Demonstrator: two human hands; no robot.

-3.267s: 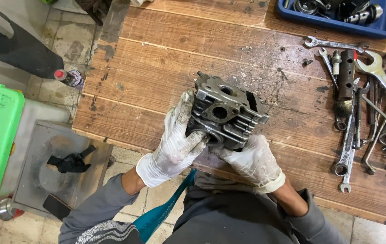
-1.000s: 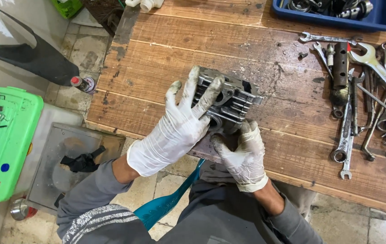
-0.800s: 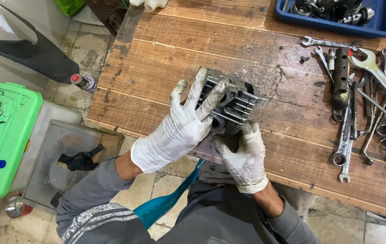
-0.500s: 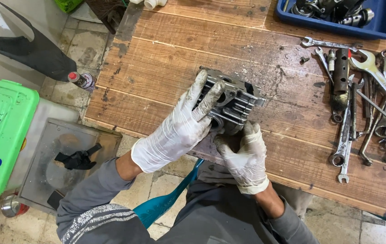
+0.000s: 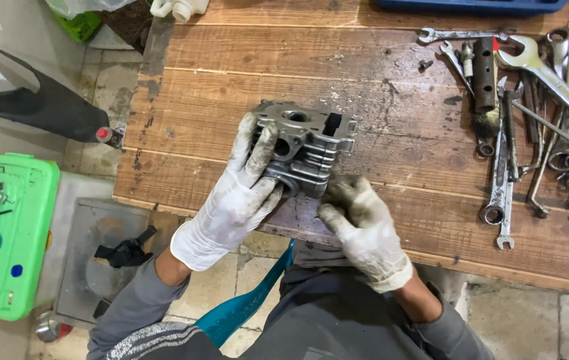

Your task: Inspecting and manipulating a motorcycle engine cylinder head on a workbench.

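A grey finned metal engine cylinder head is held just over the wooden workbench, its open ports facing up. My left hand, in a dirty white glove, wraps around the part's left side with fingers over its top edge. My right hand, also gloved, supports the part's lower right corner from underneath, near the bench's front edge.
Several wrenches and a cylindrical socket tool lie at the right of the bench. A blue tray sits at the back edge. On the floor to the left stand a green plastic box and a small red-capped can.
My left hand slid from lying over the top of the cylinder head to gripping its left side. The part has turned, so its open ports now face up. The view shifted.
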